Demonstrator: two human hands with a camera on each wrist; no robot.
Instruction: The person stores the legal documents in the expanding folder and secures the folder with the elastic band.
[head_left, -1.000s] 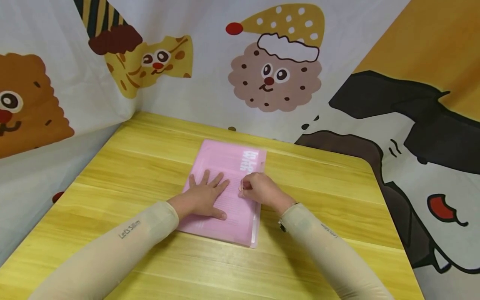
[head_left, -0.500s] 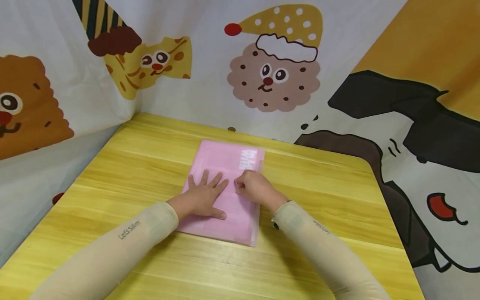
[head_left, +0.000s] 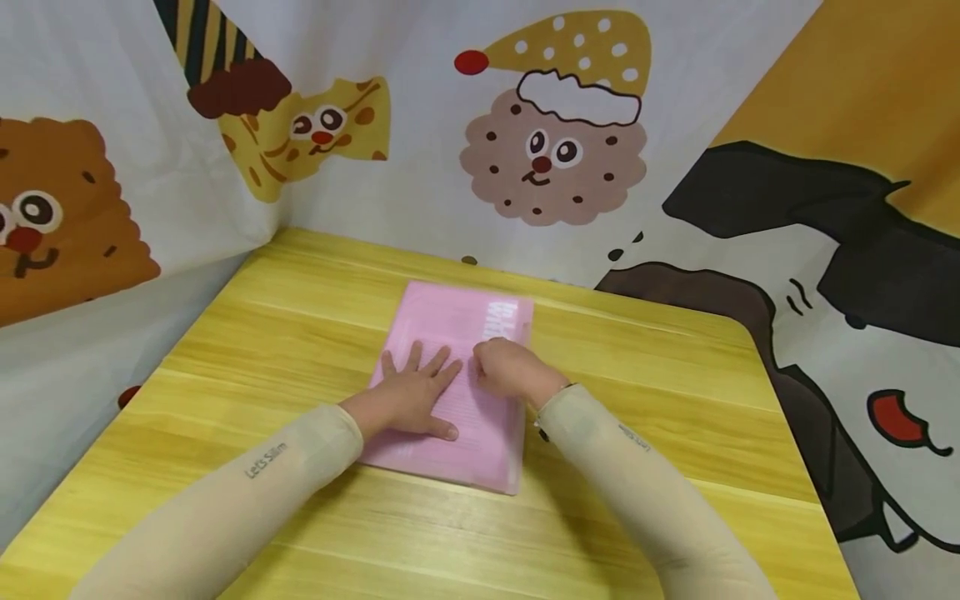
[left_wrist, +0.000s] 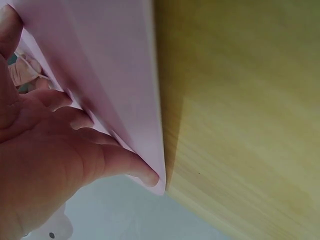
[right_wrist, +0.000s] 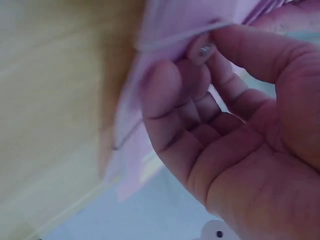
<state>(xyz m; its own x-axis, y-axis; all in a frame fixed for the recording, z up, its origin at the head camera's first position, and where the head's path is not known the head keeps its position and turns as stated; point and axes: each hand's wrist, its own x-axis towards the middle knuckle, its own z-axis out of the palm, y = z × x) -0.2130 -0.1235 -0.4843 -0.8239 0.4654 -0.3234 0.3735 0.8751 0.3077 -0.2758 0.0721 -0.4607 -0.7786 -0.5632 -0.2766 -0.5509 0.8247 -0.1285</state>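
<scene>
A pink translucent plastic folder (head_left: 450, 312) with white lettering near its upper right corner lies flat on the wooden table. Spread over its left part, my left hand (head_left: 408, 400) rests with straight, parted fingers. At the folder's right side, below the lettering, my right hand (head_left: 513, 368) has curled fingers. The right wrist view shows its thumb and fingers pinching a thin pale cord (right_wrist: 182, 36), which runs taut from the folder's edge. In the left wrist view the folder (left_wrist: 125, 65) reaches past the fingers. The cord's far end is hidden.
The yellow wooden table (head_left: 645, 417) extends around the folder on every side. A white cloth (head_left: 420, 217) printed with cartoon food faces hangs behind the table and along both sides. Pale sleeves cover both forearms.
My right hand has moved slightly left over the folder and turned, with the cord still pinched. The left hand stays spread in place. The head view has shifted a little.
</scene>
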